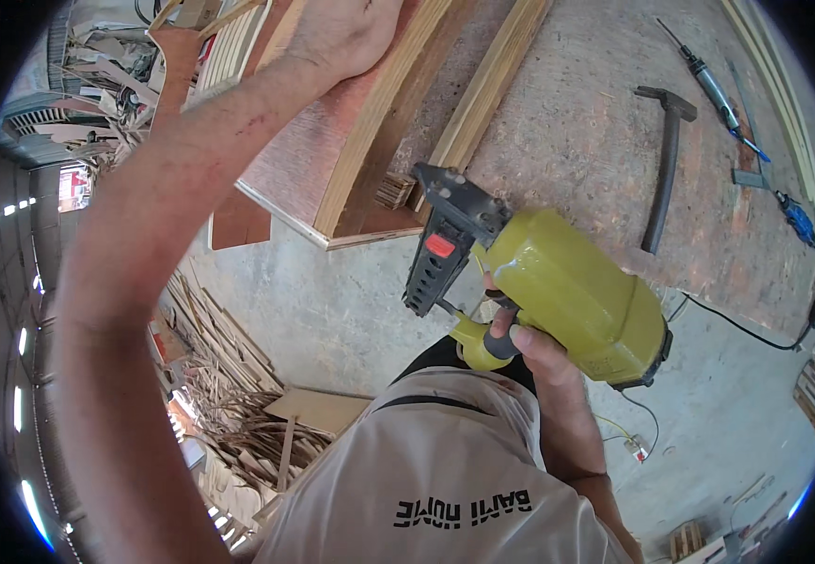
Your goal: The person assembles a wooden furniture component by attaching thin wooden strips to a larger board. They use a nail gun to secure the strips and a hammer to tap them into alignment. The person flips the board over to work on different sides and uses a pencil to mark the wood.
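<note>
My right hand (pixel 541 353) is wrapped round the handle of a yellow-green nail gun (pixel 572 287), which has a black nose and a red tab. The tool is held in front of my body, just off the near edge of the workbench. My left hand (pixel 356 38) rests on a reddish wooden panel (pixel 308 146), and its fingers run out of view at the top. Beside that hand, a pale wooden strip (pixel 379 113) stands along the panel. Another wooden strip (pixel 492 85) lies to its right, ending near the nose of the nail gun.
On the workbench (pixel 577 141) lie a hammer (pixel 668 169), a grey tube-shaped tool (pixel 713 89) and a blue-handled screwdriver (pixel 795 221). A black cable (pixel 746 322) hangs off its edge. Wood scraps (pixel 229 367) are heaped on the floor at left.
</note>
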`<action>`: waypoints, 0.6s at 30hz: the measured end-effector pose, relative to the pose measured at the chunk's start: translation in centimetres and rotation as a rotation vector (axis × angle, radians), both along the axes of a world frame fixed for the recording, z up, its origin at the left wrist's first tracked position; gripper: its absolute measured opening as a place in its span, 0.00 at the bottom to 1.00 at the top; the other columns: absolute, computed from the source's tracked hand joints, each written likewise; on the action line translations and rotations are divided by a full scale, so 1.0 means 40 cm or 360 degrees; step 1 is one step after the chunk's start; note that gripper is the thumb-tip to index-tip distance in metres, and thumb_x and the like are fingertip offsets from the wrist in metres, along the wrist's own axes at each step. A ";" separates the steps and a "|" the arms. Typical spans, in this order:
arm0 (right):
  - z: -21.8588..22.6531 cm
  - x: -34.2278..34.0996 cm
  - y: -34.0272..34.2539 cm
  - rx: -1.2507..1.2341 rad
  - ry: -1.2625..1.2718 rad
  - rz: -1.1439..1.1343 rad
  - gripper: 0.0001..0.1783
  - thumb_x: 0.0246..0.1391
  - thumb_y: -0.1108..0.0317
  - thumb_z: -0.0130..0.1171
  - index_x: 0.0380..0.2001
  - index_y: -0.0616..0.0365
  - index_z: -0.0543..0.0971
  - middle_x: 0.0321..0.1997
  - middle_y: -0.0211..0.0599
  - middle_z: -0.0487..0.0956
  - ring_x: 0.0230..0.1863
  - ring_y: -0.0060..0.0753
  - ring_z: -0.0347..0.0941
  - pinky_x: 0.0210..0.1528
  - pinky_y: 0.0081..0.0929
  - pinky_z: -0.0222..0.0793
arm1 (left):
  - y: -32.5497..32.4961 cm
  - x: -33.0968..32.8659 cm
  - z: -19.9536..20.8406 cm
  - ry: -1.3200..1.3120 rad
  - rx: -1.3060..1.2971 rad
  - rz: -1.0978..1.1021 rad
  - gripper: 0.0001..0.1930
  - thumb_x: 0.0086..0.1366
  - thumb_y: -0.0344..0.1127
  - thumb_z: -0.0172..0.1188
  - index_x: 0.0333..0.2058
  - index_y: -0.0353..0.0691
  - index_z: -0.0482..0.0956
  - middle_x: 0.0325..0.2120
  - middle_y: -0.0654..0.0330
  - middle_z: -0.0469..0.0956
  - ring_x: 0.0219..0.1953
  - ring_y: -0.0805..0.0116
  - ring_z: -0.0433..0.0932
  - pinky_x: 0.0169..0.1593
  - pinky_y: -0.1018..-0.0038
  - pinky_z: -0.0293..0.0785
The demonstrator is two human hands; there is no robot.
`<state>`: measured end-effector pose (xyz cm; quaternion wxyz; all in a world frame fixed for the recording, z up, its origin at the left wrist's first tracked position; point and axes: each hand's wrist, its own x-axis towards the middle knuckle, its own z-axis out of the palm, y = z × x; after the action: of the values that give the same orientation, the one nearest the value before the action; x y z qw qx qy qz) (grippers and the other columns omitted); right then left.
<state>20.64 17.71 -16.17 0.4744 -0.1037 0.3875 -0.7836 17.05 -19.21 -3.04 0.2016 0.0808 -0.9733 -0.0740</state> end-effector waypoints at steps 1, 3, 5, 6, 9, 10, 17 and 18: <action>-0.010 0.004 -0.001 -0.0053 0.0024 0.0022 0.38 0.48 0.70 0.69 0.63 0.62 0.67 0.58 0.49 0.76 0.57 0.45 0.76 0.35 0.27 0.80 | -0.010 0.009 -0.008 0.0018 0.0028 0.0069 0.23 0.76 0.44 0.40 0.51 0.30 0.75 0.49 0.40 0.75 0.55 0.44 0.72 0.61 0.59 0.65; -0.017 0.001 0.002 -0.0110 0.0128 0.0027 0.38 0.49 0.70 0.69 0.63 0.62 0.67 0.58 0.48 0.76 0.55 0.44 0.76 0.35 0.28 0.80 | -0.012 0.044 -0.001 0.0099 0.0107 0.0168 0.22 0.77 0.44 0.42 0.53 0.31 0.75 0.51 0.43 0.76 0.56 0.49 0.73 0.62 0.63 0.65; -0.021 -0.003 0.006 -0.0053 0.0283 -0.0017 0.36 0.48 0.70 0.70 0.62 0.61 0.69 0.55 0.46 0.77 0.52 0.41 0.77 0.37 0.30 0.79 | 0.036 0.106 0.016 0.0202 0.0233 0.0204 0.19 0.78 0.41 0.44 0.54 0.32 0.75 0.49 0.50 0.78 0.54 0.58 0.75 0.61 0.69 0.67; -0.026 -0.003 0.009 -0.0007 0.0365 -0.0020 0.35 0.48 0.70 0.71 0.61 0.60 0.70 0.53 0.43 0.78 0.50 0.39 0.78 0.40 0.31 0.78 | 0.031 0.155 0.018 0.0166 0.0178 0.0218 0.19 0.77 0.41 0.45 0.54 0.32 0.75 0.49 0.50 0.78 0.54 0.58 0.75 0.60 0.69 0.67; -0.056 -0.007 0.028 0.0120 0.0541 0.0010 0.32 0.47 0.69 0.74 0.57 0.56 0.75 0.46 0.35 0.82 0.46 0.33 0.79 0.50 0.36 0.75 | -0.007 0.313 0.008 0.0071 0.0134 0.0350 0.19 0.76 0.41 0.48 0.54 0.32 0.75 0.49 0.50 0.78 0.54 0.59 0.75 0.60 0.70 0.67; -0.065 -0.005 0.022 0.0104 0.0539 0.0000 0.33 0.47 0.69 0.74 0.57 0.55 0.75 0.48 0.34 0.82 0.49 0.33 0.78 0.52 0.37 0.74 | -0.020 0.342 -0.016 0.0067 0.0227 0.0436 0.19 0.76 0.41 0.49 0.55 0.32 0.74 0.49 0.50 0.78 0.54 0.60 0.75 0.60 0.70 0.67; -0.097 -0.015 -0.010 0.0151 0.0602 -0.0019 0.33 0.47 0.67 0.75 0.58 0.53 0.75 0.56 0.35 0.78 0.57 0.36 0.74 0.58 0.38 0.70 | -0.001 0.341 -0.030 0.0028 0.0116 0.0750 0.27 0.72 0.51 0.53 0.57 0.31 0.71 0.53 0.41 0.74 0.54 0.45 0.74 0.60 0.60 0.68; -0.099 -0.018 -0.013 0.0156 0.0595 0.0004 0.33 0.47 0.68 0.74 0.58 0.53 0.75 0.56 0.35 0.78 0.57 0.36 0.73 0.59 0.38 0.69 | -0.003 0.342 -0.032 0.0039 0.0061 0.0817 0.30 0.72 0.53 0.53 0.59 0.30 0.69 0.54 0.40 0.74 0.55 0.44 0.74 0.61 0.59 0.67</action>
<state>19.91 17.18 -20.13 0.3996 -0.2247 0.5066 -0.7302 30.74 -19.33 -4.32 0.2240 0.3280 -0.9169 -0.0399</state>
